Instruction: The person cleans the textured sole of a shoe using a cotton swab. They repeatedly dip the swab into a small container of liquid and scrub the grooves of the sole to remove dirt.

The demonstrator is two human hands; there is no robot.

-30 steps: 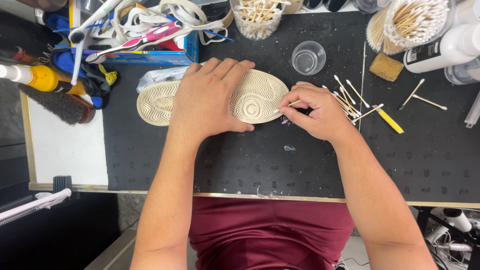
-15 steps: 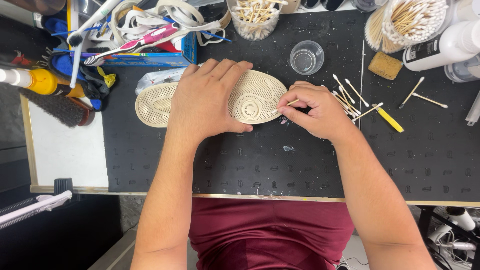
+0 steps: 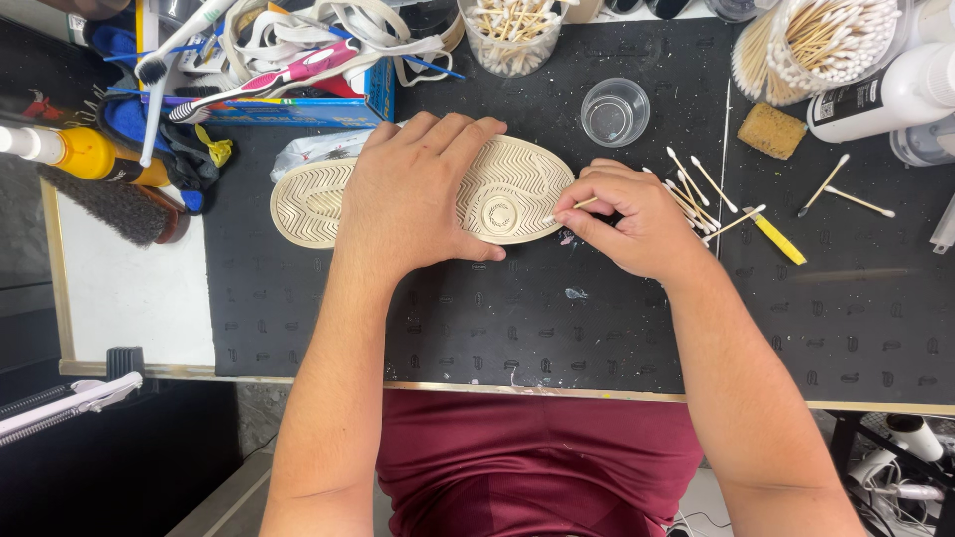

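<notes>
The shoe (image 3: 502, 194) lies sole-up on the black mat (image 3: 398, 328), toe end pointing to the person's right, its cream tread facing the camera; the left hand (image 3: 418, 194) is spread flat across the middle of the sole, fingers splayed and pressing down, gripping nothing; the right hand (image 3: 632, 219) sits just beside the toe end, fingers pinched shut on a cotton swab (image 3: 569, 209), whose tip touches the edge of the sole. Loose swabs (image 3: 696, 189) lie scattered just past the right hand, with a small yellow tool (image 3: 778, 239) near them; a clear cup (image 3: 615, 111) stands above the toe end; a brown sponge (image 3: 773, 130) rests further right; a dark brush (image 3: 117, 207) lies well off to the left.
</notes>
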